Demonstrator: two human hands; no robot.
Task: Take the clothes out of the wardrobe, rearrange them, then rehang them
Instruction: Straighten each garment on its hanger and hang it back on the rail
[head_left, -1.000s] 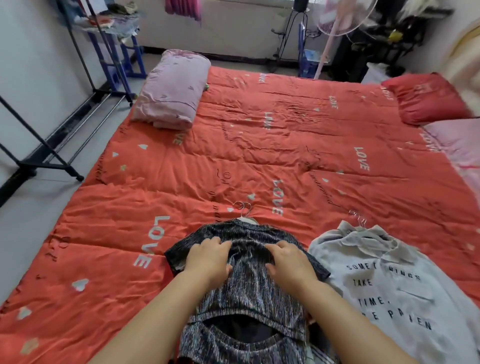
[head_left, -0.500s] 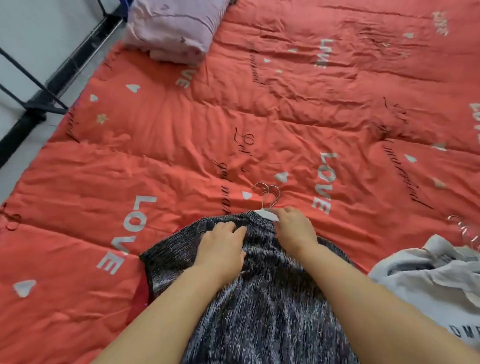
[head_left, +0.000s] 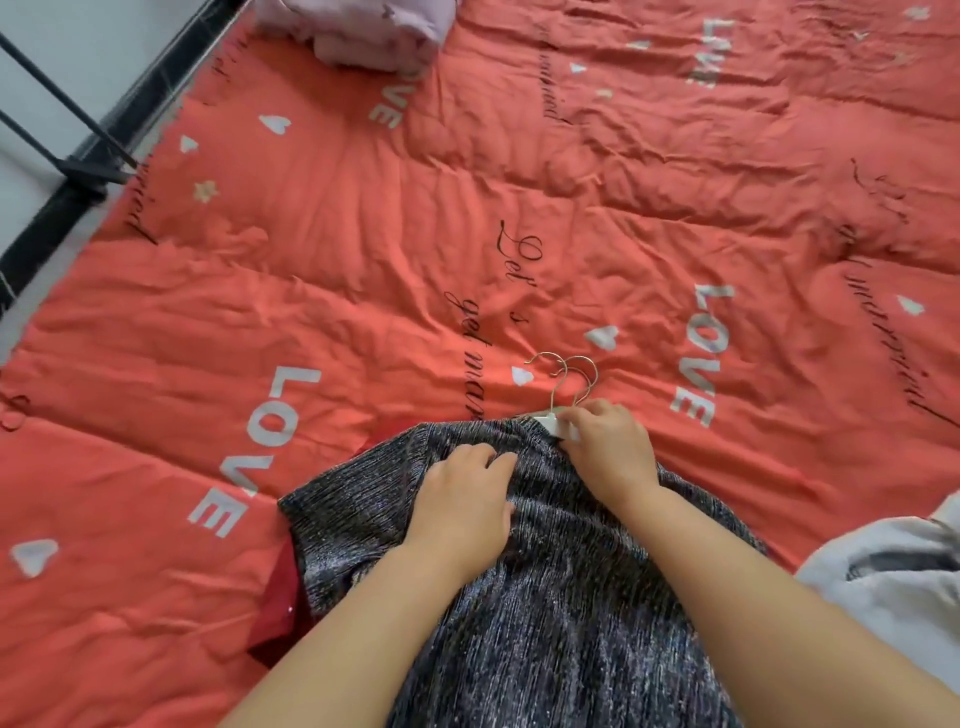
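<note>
A dark, silver-flecked ribbed garment (head_left: 561, 623) lies flat on the red quilt (head_left: 363, 260), its neckline pointing away from me. Two metal hanger hooks (head_left: 563, 376) stick out past the neckline, joined to a white hanger neck (head_left: 555, 422). My right hand (head_left: 610, 449) pinches that white hanger neck at the collar. My left hand (head_left: 465, 512) presses on the fabric just below the neckline, fingers slightly bent. A dark red piece of cloth (head_left: 278, 613) peeks out from under the garment's left edge.
A grey-white sweatshirt (head_left: 893, 597) lies at the right edge. A folded pink blanket (head_left: 358, 28) sits at the top left of the quilt. A black metal rack leg (head_left: 78, 150) and the bed's dark edge stand at the far left over pale floor.
My right hand has slid up from the fabric to the hanger neck at the collar. My head has tipped down and closer, so the far room has left view.
</note>
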